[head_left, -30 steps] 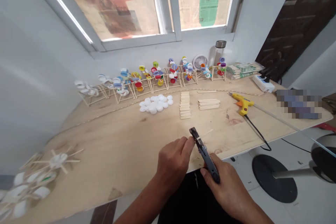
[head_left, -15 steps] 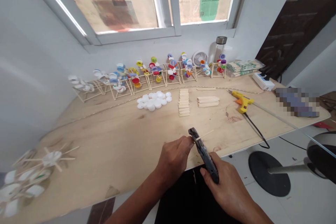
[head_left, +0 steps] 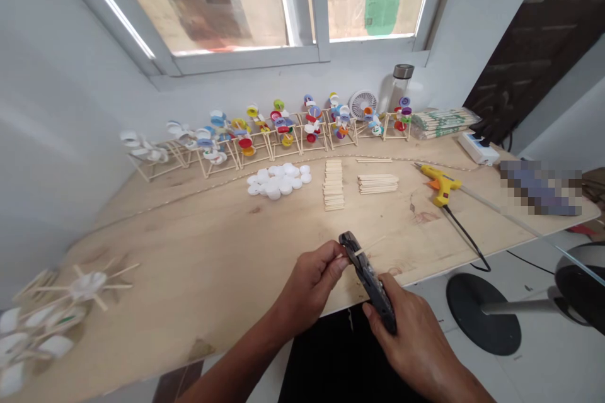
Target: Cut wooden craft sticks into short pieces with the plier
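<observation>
the worktop [head_left: 212, 252] spreads out ahead of the left hand [head_left: 314, 280] and right hand [head_left: 413, 321]; on its far side from them stands a row of stick-framed wheels [head_left: 282, 121], probably set back to leave working room. the right hand grips the handles of a dark plier-like tool [head_left: 366, 277] low down, seemingly keeping its head free. a yellow glue gun [head_left: 440, 186] lies ahead and rightward of that hand; stick bundles [head_left: 333, 186] and white caps [head_left: 278, 181] sit ahead of the left, apparently sorted for easy reach. the left hand pinches a thin stick [head_left: 362, 250], seemingly steadying it across the tool's head.
</observation>
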A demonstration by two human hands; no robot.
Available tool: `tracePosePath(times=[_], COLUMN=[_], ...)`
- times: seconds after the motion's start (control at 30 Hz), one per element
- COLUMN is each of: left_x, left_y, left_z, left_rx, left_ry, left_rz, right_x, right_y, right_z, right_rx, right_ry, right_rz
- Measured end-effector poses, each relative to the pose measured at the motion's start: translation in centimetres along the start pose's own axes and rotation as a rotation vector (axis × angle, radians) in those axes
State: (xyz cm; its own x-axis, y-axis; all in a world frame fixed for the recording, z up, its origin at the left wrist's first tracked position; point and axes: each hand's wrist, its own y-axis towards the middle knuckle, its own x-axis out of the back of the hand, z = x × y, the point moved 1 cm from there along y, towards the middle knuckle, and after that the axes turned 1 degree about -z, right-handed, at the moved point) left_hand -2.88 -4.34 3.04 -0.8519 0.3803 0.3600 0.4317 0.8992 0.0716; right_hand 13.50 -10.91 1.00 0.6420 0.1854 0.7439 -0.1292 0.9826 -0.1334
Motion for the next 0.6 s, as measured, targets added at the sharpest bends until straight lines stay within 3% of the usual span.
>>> tracePosePath(times=[0.13,0.23,0.43,0.6], left_x=[0.3,0.5,0.0,-1.3], left_y=[0.3,0.6,0.6,0.1], left_z=[0.3,0.2,0.5,1.9], left_rx=[0.055,0.036,-0.128,-0.409], left_ry=[-0.14,-0.109,0.211,0.667], left_rz=[0.097,0.101,-0.046,-0.322], right_x=[-0.1,-0.1,-0.5,-0.8], right_y=[0.2,0.2,0.6,0.9], right_z=[-0.1,0.0,0.0,0.1], right_rx=[0.001,-0.014,-0.076,-0.105], right_ry=[-0.015,-0.031,-0.071,-0.014], right_rz=[0.003,0.017,0.005,-0.002])
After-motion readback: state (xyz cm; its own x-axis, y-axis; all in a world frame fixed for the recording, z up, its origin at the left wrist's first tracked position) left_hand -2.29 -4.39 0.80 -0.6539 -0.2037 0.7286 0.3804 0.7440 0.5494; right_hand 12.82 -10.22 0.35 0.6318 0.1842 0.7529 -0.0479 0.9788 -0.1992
